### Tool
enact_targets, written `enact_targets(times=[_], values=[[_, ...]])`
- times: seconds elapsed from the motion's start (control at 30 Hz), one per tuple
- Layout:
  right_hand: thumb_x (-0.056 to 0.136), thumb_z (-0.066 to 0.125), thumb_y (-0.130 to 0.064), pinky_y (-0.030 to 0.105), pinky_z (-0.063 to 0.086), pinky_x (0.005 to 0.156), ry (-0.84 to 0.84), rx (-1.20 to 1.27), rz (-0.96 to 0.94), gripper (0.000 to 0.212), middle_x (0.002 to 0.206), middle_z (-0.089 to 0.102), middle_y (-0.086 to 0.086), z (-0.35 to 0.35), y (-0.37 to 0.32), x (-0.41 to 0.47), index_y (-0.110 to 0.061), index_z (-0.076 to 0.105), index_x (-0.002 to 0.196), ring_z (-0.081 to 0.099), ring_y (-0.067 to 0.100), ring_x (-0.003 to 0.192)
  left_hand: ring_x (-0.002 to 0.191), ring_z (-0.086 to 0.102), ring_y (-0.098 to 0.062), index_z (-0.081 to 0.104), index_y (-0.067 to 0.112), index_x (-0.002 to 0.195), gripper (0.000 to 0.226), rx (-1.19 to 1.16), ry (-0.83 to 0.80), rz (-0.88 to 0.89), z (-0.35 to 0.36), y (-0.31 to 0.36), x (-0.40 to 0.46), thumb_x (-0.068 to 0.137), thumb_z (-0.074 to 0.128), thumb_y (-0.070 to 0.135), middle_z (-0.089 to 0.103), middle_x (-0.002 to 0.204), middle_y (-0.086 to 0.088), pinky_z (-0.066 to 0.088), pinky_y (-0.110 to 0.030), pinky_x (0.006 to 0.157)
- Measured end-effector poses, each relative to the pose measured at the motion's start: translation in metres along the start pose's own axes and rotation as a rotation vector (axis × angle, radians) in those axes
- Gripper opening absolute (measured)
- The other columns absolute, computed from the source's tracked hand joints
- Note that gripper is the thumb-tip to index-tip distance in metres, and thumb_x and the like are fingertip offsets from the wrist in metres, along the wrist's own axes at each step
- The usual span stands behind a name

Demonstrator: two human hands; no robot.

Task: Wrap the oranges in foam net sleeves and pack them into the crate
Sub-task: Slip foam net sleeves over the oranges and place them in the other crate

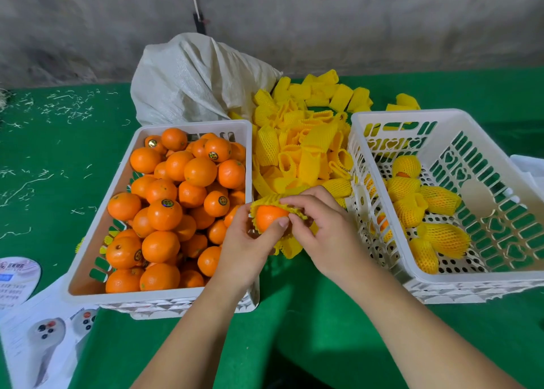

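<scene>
A green cloth table point(309, 315) carries everything, with a grey wall behind its far edge. A white woven sack point(191, 79) slumps at the far edge, near the middle. In front of it, toward the left, stands a white plastic crate point(88, 226) heaped with bare oranges point(176, 206), several bearing small round stickers. Toward the right edge stands a second white slotted crate point(456, 276), tilted a little; wrapped oranges point(424, 209) in yellow netting lie along its left side and floor. Between the two crates, running back to the sack, lies a loose pile of yellow foam net sleeves point(306, 141), with a few more scattered beyond the right crate's far rim. At the near left corner lie printed paper sheets point(38, 329) and part of a round printed card point(17, 273). Pale scraps point(59, 108) are strewn over the left part of the cloth.

Both bare forearms reach in from the near edge and meet between the crates, just beside the left crate's right wall. The left hand point(247, 250) cups one orange point(269, 216) from below, thumb curled up against its front. The right hand point(326, 229) pinches the rim of a yellow sleeve point(268, 201) with curled fingers, drawn over the top and far side of this fruit; the near face shows bare. The sleeve's lower frill hangs under the hands.
</scene>
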State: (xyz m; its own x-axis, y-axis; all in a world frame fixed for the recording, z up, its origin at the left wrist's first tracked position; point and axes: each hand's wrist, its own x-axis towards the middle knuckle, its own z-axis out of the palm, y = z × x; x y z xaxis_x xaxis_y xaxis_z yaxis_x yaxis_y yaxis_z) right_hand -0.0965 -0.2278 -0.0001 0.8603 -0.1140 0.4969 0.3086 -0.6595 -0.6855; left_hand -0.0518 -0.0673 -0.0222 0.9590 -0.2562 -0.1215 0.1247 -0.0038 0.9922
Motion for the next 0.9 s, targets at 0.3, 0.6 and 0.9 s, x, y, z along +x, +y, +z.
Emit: enact_targets(times=[0.3, 0.6, 0.9], values=[[0.097, 0.062, -0.027, 0.033, 0.053, 0.093, 0.055, 0.007, 0.013, 0.042, 0.122, 0.052, 0.001, 0.021, 0.002, -0.013, -0.012, 0.060, 0.136, 0.058, 0.019, 0.113, 0.100, 0.074, -0.028, 0.046, 0.019, 0.138, 0.069, -0.403, 0.061, -0.122, 0.019, -0.002, -0.004, 0.078, 0.077, 0.033, 0.074, 0.109, -0.010, 0.063, -0.041, 0.082], [0.102, 0.058, -0.009, 0.015, 0.049, 0.084, 0.194, -0.003, -0.101, 0.030, 0.110, 0.059, 0.005, 0.010, 0.011, -0.013, -0.004, 0.069, 0.129, 0.060, 0.007, 0.097, 0.116, 0.072, -0.034, 0.056, 0.020, 0.138, 0.053, -0.389, -0.117, -0.082, 0.003, 0.003, -0.003, 0.090, 0.078, 0.025, 0.073, 0.127, -0.012, 0.062, -0.045, 0.090], [0.094, 0.064, -0.007, 0.029, 0.055, 0.086, 0.180, -0.126, -0.191, 0.024, 0.110, 0.063, 0.011, 0.024, -0.006, -0.020, -0.001, 0.071, 0.116, 0.065, 0.025, 0.098, 0.112, 0.068, -0.041, 0.045, 0.001, 0.145, 0.061, -0.357, 0.132, -0.030, 0.025, -0.001, -0.006, 0.088, 0.062, 0.016, 0.062, 0.127, -0.033, 0.057, -0.055, 0.099]])
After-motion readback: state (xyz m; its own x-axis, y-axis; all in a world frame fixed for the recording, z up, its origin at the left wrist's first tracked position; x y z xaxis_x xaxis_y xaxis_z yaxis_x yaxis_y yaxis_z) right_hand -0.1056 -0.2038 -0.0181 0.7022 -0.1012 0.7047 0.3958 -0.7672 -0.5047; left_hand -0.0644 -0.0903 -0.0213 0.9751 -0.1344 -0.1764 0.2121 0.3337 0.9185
